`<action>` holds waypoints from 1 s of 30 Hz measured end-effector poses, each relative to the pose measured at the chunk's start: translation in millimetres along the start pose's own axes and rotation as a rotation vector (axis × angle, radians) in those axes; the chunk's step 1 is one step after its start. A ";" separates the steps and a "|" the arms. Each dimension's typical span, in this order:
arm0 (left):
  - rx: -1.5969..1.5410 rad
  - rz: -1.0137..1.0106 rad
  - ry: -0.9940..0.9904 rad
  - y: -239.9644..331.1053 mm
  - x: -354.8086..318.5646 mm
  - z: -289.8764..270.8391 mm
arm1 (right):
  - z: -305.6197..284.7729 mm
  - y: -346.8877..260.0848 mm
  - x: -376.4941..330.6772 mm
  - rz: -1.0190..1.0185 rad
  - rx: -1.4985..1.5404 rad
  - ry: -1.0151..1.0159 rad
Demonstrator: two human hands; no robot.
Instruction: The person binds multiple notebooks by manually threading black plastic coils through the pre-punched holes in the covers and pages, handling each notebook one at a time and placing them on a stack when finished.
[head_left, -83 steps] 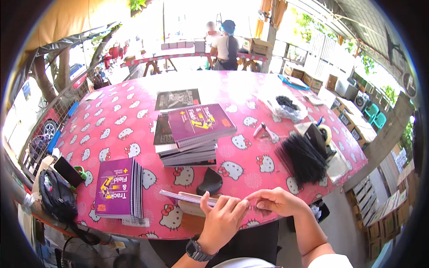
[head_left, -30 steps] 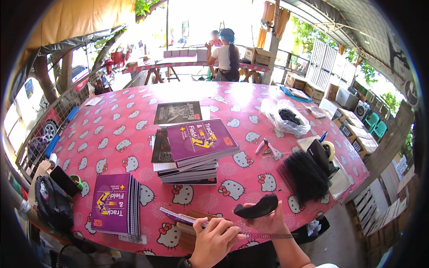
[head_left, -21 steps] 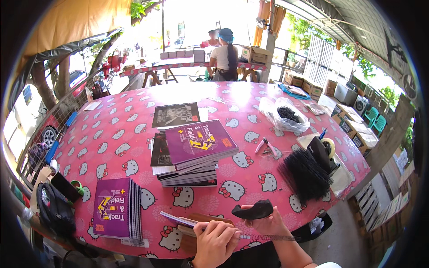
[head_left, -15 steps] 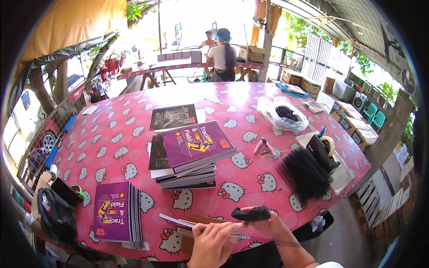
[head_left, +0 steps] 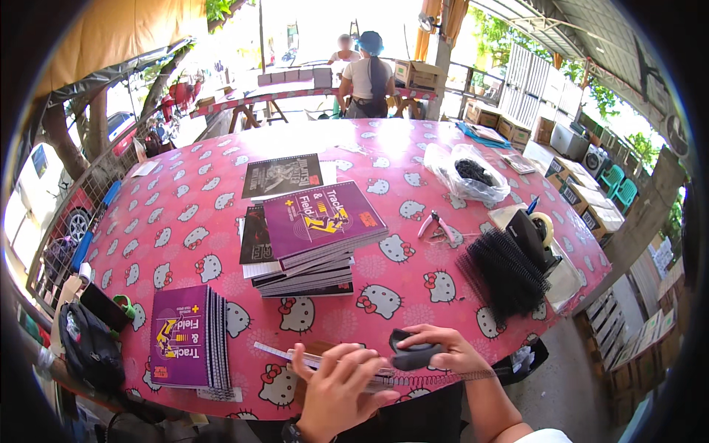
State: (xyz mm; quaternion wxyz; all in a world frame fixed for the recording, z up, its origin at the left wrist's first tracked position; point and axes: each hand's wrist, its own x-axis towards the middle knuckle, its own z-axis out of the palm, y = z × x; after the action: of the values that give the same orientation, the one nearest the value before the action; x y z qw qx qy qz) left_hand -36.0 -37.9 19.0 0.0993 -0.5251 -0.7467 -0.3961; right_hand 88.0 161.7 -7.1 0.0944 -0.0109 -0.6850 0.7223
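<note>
My left hand (head_left: 343,395) rests over the spine side of a thin notebook (head_left: 275,351) at the table's near edge, fingers spread and thumb apart. Much of the notebook is hidden under that hand. My right hand (head_left: 454,354) is closed round a black, curved handheld tool (head_left: 416,356), whose exact kind I cannot make out. A dark spiral binding coil (head_left: 432,380) runs from the notebook's edge out to the right, beneath the tool and across my right wrist. Beside the notebook shows a piece of brown wood (head_left: 319,347).
Purple notebooks form a stack (head_left: 188,340) at left; a taller mixed pile (head_left: 325,229) stands ahead. Pink-handled pliers (head_left: 437,227), a heap of black coils (head_left: 502,273), a tape dispenser (head_left: 535,240) and a plastic bag (head_left: 465,177) lie at right. Two people are at a far table.
The fingers of my left hand have loosened and spread over the notebook. My right hand has turned palm down over the black tool, which has tilted. The view has shifted slightly.
</note>
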 end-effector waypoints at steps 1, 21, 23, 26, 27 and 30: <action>0.001 0.001 0.003 -5.9 -2.8 0.5 | 3.7 -8.2 -1.1 -0.053 0.032 -0.006; 0.134 -0.116 0.170 -29.6 -12.3 -6.6 | 0.4 -46.2 48.7 0.024 -0.825 -0.099; 0.113 -0.130 0.166 -38.7 -14.4 -10.2 | 11.0 -47.4 47.2 -0.064 -0.080 -0.378; 0.066 -0.131 0.145 -38.9 -16.1 -9.1 | 4.8 -38.8 62.7 0.037 -0.671 -0.210; 0.062 -0.133 0.161 -39.1 -16.6 -9.8 | 2.4 -39.6 66.4 -0.018 -0.717 -0.186; 0.037 -0.139 0.108 -40.9 -18.4 -11.9 | 18.1 -36.6 64.1 -0.052 -0.196 -0.393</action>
State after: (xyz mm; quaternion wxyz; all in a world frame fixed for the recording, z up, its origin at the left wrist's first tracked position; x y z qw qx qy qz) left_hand -66.6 -64.7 -3.3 0.1213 -0.4480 -0.7821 -0.4157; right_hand 26.9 155.0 37.5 -0.0236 0.1387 -0.7571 0.6380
